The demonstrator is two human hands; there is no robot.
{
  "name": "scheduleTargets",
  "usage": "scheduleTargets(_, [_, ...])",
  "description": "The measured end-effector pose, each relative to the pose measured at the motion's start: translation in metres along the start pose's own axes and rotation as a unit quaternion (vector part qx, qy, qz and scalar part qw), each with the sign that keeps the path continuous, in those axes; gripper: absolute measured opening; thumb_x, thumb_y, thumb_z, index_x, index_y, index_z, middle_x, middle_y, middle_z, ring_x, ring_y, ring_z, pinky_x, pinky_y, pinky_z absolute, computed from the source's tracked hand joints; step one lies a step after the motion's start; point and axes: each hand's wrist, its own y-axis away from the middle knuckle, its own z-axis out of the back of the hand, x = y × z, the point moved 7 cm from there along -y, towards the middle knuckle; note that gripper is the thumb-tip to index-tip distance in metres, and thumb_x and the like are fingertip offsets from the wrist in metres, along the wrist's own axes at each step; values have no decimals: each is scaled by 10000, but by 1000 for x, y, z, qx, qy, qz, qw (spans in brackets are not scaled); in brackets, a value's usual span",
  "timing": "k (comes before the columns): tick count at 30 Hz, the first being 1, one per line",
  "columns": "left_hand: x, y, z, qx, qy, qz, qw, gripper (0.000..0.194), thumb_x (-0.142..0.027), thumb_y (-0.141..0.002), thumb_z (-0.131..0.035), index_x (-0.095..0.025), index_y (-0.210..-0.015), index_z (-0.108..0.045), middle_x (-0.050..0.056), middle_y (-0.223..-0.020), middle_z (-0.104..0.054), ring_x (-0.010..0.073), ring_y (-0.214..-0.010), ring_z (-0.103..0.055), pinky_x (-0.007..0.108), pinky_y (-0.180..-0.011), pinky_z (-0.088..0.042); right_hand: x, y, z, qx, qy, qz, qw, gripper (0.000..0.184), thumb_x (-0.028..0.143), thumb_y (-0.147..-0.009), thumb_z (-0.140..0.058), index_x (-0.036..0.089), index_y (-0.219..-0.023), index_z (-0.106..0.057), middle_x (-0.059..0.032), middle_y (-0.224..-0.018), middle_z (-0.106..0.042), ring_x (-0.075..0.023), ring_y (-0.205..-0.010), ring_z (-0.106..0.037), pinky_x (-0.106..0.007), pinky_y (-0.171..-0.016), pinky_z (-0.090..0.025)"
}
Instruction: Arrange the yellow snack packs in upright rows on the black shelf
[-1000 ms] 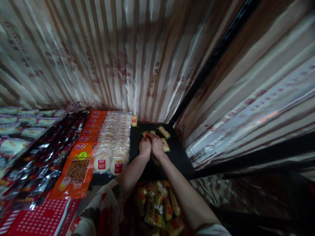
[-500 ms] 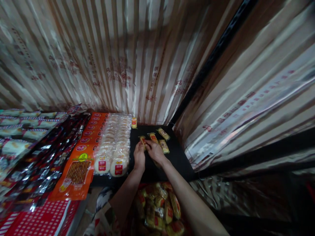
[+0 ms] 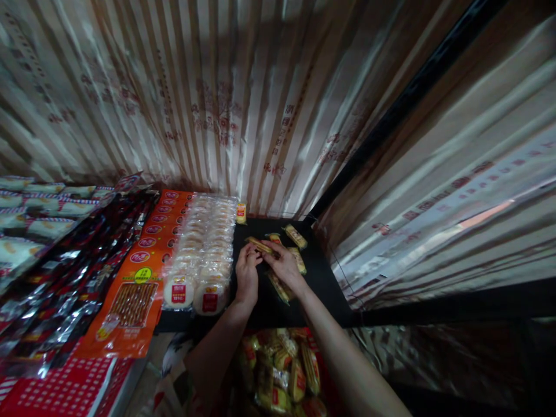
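Note:
My right hand (image 3: 284, 269) holds a small yellow-wrapped snack packet (image 3: 260, 245) between thumb and fingers above the black shelf. At the packet's left end, my left hand (image 3: 247, 275) has its fingers curled in against it. Similar packets lie around my right hand: one at the back right (image 3: 296, 236), another just behind the fingers (image 3: 273, 237), a third partly hidden to the right (image 3: 299, 260). Under my right wrist lies one more packet (image 3: 280, 288). A single small packet (image 3: 241, 213) stands at the back, beside the rice crackers.
Clear-wrapped rice crackers (image 3: 208, 243) stand in two rows left of my hands. Beyond them are orange snack bags (image 3: 130, 289), dark shiny bags (image 3: 73, 278) and white packs (image 3: 47, 226). Below the shelf (image 3: 321, 289), a red container holds several yellow packets (image 3: 278, 370). A black post (image 3: 391, 110) slants at right.
The held packet has turned from pointing away to lying crosswise between my hands. My right hand has shifted, showing more of the packet under its wrist. The view has swung slightly.

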Motion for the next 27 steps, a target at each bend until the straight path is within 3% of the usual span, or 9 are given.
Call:
scheduleTargets(4, [0, 4, 7, -62, -11, 25, 998, 543, -270, -784, -496, -168, -1302, -369, 140, -1269, -481, 159, -882, -642, 225, -648, -518, -9, -7, 24, 0, -100, -40, 994, 267, 220, -688, -516, 201, -878, -704, -53, -1094, -640, -199, -999, -589, -340, -875, -466])
scheduleTargets(6, [6, 5, 3, -50, -6, 61, 997, 562, -322, -806, -474, -159, -1326, -335, 141, -1221, -512, 147, -812, -643, 189, -515, -470, -7, -9, 35, 24, -122, -34, 992, 239, 204, -659, -505, 197, -784, -708, -53, -1107, -629, -215, -1030, -573, -348, -873, -463])
scheduleTargets(9, [13, 4, -9, 5, 6, 87, 996, 457, -378, -821, -459, -125, -1201, -477, 104, -1008, -620, 107, -637, -599, 173, -426, -377, 3, -12, 41, 89, -135, -2, 987, 201, 195, -644, -502, 191, -693, -698, -52, -1082, -635, -224, -1064, -556, -354, -906, -443])
scheduleTargets(11, [13, 3, -15, 26, -3, 66, 997, 338, -336, -799, -496, -120, -1047, -575, 75, -903, -649, 92, -598, -569, 182, -465, -392, 7, -15, 40, 96, -147, -5, 984, 237, 210, -664, -507, 203, -804, -698, -49, -1099, -629, -218, -1050, -568, -359, -894, -456])
scheduleTargets(14, [10, -1, -14, 4, -22, 26, 999, 252, -268, -780, -512, -135, -976, -597, 61, -881, -666, 114, -681, -596, 214, -602, -463, 2, -19, 35, 11, -185, -45, 982, 425, 291, -715, -536, 260, -1137, -576, -46, -1132, -608, -197, -999, -600, -350, -829, -506])
scheduleTargets(16, [8, -6, -8, -33, -41, -3, 999, 272, -261, -785, -507, -136, -1019, -573, 76, -928, -661, 134, -749, -613, 241, -676, -486, -3, -19, 25, -42, -196, -73, 977, 539, 368, -728, -570, 264, -1247, -469, -54, -1087, -621, -187, -936, -626, -339, -784, -529])
scheduleTargets(19, [5, -16, -1, -71, -96, -58, 991, 286, -252, -780, -525, -124, -1034, -556, 105, -988, -635, 154, -817, -613, 276, -759, -496, -9, -18, 2, -45, -145, -98, 983, 586, 402, -707, -623, 223, -1242, -464, -54, -927, -667, -183, -819, -647, -327, -742, -536])
scheduleTargets(23, [5, -26, 1, -79, -166, -84, 979, 268, -229, -788, -512, -140, -1031, -580, 107, -1026, -624, 182, -913, -611, 319, -861, -482, -11, -24, -21, -34, -121, -94, 988, 420, 323, -708, -628, 203, -1104, -560, -36, -840, -685, -176, -765, -650, -306, -710, -527])
scheduleTargets(27, [-4, -25, -1, -106, -214, -106, 965, 372, -140, -770, -487, -142, -1132, -573, 138, -1296, -504, 224, -1219, -464, 337, -1060, -338, -16, -47, -32, -60, -136, -100, 984, 336, 261, -723, -601, 206, -1053, -584, -14, -865, -686, -147, -776, -640, -277, -721, -515])
